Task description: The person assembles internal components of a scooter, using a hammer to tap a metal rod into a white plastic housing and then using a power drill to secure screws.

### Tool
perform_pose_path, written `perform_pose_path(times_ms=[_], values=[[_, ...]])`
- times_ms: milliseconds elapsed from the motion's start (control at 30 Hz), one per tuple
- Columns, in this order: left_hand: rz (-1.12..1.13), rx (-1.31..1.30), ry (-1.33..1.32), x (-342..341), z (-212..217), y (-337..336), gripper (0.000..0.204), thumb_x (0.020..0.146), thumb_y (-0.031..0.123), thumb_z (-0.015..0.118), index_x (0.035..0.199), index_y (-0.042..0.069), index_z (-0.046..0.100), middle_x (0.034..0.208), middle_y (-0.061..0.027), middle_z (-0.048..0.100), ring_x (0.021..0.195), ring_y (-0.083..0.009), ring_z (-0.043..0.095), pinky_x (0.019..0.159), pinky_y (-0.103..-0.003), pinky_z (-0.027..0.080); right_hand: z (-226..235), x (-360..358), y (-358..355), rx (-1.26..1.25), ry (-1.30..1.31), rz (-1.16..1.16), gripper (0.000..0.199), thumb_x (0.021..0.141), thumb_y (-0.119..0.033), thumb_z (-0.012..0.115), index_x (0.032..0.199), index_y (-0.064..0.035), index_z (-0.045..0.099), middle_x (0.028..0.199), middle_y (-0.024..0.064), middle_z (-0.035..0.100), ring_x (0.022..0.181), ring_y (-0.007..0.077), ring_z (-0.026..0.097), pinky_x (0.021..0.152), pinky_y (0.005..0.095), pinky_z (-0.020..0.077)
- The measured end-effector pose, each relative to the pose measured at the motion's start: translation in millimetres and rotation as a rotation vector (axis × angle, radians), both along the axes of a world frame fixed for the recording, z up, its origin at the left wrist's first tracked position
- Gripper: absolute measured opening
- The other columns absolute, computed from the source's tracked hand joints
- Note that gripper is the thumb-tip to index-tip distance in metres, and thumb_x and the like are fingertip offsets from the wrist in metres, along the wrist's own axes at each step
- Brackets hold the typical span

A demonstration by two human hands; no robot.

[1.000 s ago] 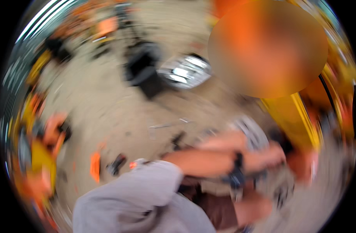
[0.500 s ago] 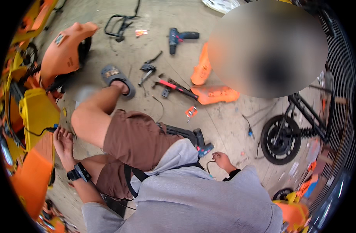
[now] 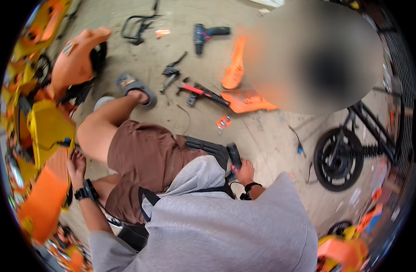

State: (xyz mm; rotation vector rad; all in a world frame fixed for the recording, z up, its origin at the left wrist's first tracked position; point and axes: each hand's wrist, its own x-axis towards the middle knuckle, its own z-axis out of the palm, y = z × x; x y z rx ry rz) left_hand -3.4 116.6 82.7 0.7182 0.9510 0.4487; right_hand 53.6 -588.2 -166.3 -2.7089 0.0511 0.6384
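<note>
Beside my right hip, my right hand (image 3: pixel 246 172) is closed around a cordless drill (image 3: pixel 234 155), whose dark end points away from me. The hand covers the rest of the drill. On the far left, my left hand (image 3: pixel 76 163) has its fingers curled in at the edge of an orange and yellow body panel (image 3: pixel 48 124). A small blue connector (image 3: pixel 65 142) on a black wire sits just above those fingers. Whether the fingertips pinch anything is too small to make out.
Several tools lie ahead on the floor: another cordless drill (image 3: pixel 200 38), a red-and-black hammer (image 3: pixel 203 94) and a black lever (image 3: pixel 171 72). Orange panels (image 3: pixel 249 102) lie near a blurred area. A black wheel (image 3: pixel 338 158) on a frame stands right. An orange fender (image 3: pixel 79 61) stands left.
My right hand has moved forward from the floor beside the drill and closed on it; the drill is now more upright. My left hand stays by the panel, its fingers more curled.
</note>
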Motion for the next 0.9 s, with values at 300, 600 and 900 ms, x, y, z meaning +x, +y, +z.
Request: perform_pose_path(times_ms=[300,600,900], values=[[0.155,0.068,0.014,-5,57,-72,0.017,0.091,0.02,0.058,0.099,0.005,0.058,0.073,0.0,0.054,0.061,-0.0123,0.045,0.054,-0.025,0.038,-54,58,15,-0.037,0.481,0.02,0.093,0.056,-0.049,0.083,0.122,0.0047,0.045,0.115,0.0262,0.061,0.109,0.0405,0.06,0.093,0.0459,0.0482],[0.044,0.001,-0.241,18,99,-118,0.015,0.091,0.023,0.056,0.092,0.008,0.06,0.067,-0.0027,0.057,0.052,-0.0127,0.048,0.046,-0.025,0.037,83,161,-15,0.024,0.032,0.278,0.076,0.051,-0.034,0.087,0.115,-0.0108,0.054,0.092,0.0206,0.068,0.088,0.0407,0.066,0.077,0.0475,0.0531],[-0.708,0.275,-0.226,120,92,-136,0.035,0.094,0.021,0.059,0.117,-0.006,0.059,0.096,-0.0151,0.068,0.083,-0.0243,0.068,0.074,-0.035,0.057,410,267,228,0.576,-0.873,1.265,0.033,0.068,-0.008,0.073,0.1,-0.0053,0.064,0.109,0.0128,0.063,0.106,0.0342,0.062,0.081,0.041,0.0524]])
